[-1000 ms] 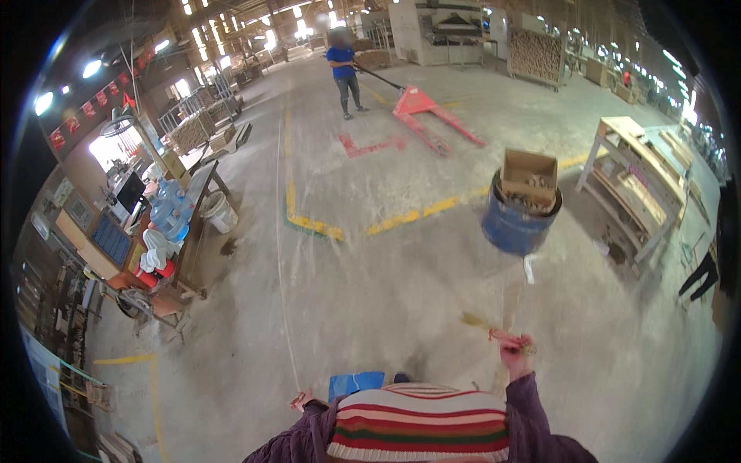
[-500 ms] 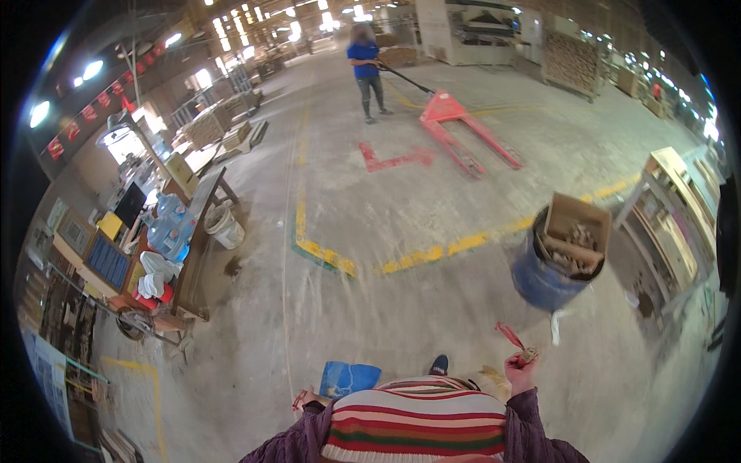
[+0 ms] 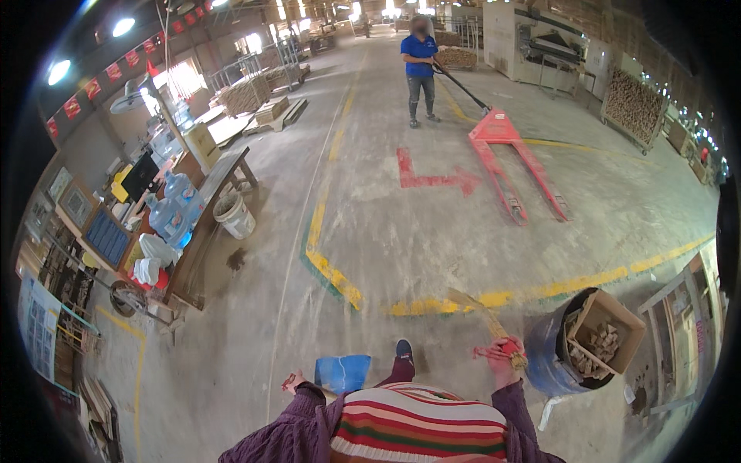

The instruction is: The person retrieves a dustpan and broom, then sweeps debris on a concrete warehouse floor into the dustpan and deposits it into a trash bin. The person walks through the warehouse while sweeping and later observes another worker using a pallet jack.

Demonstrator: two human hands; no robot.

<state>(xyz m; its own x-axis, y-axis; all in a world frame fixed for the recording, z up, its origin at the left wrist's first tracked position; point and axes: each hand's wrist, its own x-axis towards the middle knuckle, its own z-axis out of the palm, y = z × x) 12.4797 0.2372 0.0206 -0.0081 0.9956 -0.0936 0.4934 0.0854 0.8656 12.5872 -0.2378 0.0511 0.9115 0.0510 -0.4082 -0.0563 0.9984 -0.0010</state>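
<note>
My right hand (image 3: 505, 370) is closed round the bound end of a straw hand broom (image 3: 486, 315), with red material at the grip. The broom's tan length points forward over the floor, left of the blue drum. At the lower left, my left hand (image 3: 293, 382) has its fingers curled beside a flat blue dustpan (image 3: 342, 374). The dustpan sits low between that hand and my foot, and part of its handle is hidden by my sleeve. The blue drum (image 3: 549, 351) stands just right of my right hand, with an open cardboard box (image 3: 629, 332) of wood scraps in its top.
A person (image 3: 419, 62) in a blue shirt holds the handle of a red pallet jack (image 3: 498, 135) ahead. Yellow lines (image 3: 494, 299) cross the floor. On the left are a bench (image 3: 220, 181), water jugs (image 3: 168, 220) and a white bucket (image 3: 234, 216); at right, a wooden rack (image 3: 671, 332).
The view has shifted, and the drum now stands lower and closer to my right hand. The broom has swung forward. The dustpan has stayed near my left side while the floor moved past.
</note>
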